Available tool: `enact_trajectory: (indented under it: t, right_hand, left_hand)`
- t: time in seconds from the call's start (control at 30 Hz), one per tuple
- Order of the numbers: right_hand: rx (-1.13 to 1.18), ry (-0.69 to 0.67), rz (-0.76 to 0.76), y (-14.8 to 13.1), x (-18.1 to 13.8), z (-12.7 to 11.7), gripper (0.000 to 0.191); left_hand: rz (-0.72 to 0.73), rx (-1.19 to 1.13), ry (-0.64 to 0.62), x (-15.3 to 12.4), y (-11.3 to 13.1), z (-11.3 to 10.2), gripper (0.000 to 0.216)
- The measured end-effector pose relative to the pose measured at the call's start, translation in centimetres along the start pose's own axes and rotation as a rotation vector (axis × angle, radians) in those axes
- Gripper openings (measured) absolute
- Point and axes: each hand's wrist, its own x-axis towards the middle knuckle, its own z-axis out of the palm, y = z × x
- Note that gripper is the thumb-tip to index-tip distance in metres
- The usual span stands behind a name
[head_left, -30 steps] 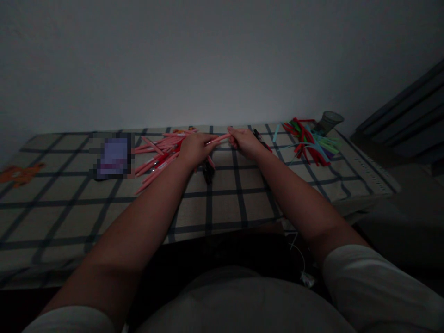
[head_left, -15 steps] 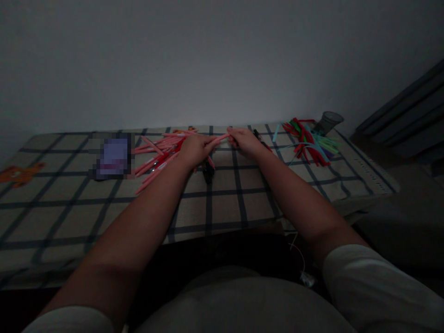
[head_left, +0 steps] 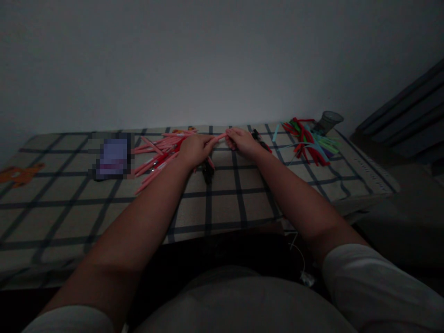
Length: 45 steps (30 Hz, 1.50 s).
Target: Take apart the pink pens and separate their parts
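Between my two hands runs a slim pink stick, which looks like a pen (head_left: pixel 219 138). My left hand (head_left: pixel 194 150) is closed on its left end, with thumb and forefinger pinching it. The fingers of my right hand (head_left: pixel 242 142) are closed round the other end and hide its tip. A loose pile of similar pink pens (head_left: pixel 151 163), some with white labels, lies beside and partly under my left hand. Just below that hand is a small black object (head_left: pixel 207 173) whose kind is unclear. More dark pieces (head_left: pixel 256 135) lie behind my right hand.
A checked cloth (head_left: pixel 225 199) covers the table against a pale wall. A blurred phone-like device (head_left: pixel 114 157) lies at left, near an orange bear print (head_left: pixel 22 175). Several coloured strips (head_left: pixel 305 141) and a tilted clear cup (head_left: pixel 328 121) are at right. A white cable (head_left: pixel 301 259) hangs below.
My right hand has shifted slightly left along the pink pen, and its fingers have curled a little further round. My left hand stays in place.
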Motion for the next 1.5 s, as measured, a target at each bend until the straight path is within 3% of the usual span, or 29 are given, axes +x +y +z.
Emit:
enact_trajectory:
  t: [0.27,0.67,1.3,1.5]
  right_hand:
    - [-0.007,0.008,0.024,-0.1,0.1,0.2,0.044]
    - [0.006,0.112,0.053,-0.1,0.1,-0.5,0.057]
    - [-0.059,0.099,0.04,0.5,0.7,-0.7,0.05]
    - [-0.055,0.084,0.059,0.1,0.2,-0.6,0.056]
  left_hand:
    - [-0.014,0.006,-0.02,0.1,-0.1,0.0,0.062]
    - [-0.018,0.011,0.011,-0.1,0.0,-0.1,0.044]
    - [0.039,0.023,-0.032,0.1,-0.4,0.1,0.06]
    - [-0.04,0.041,0.003,0.0,0.1,-0.2,0.043]
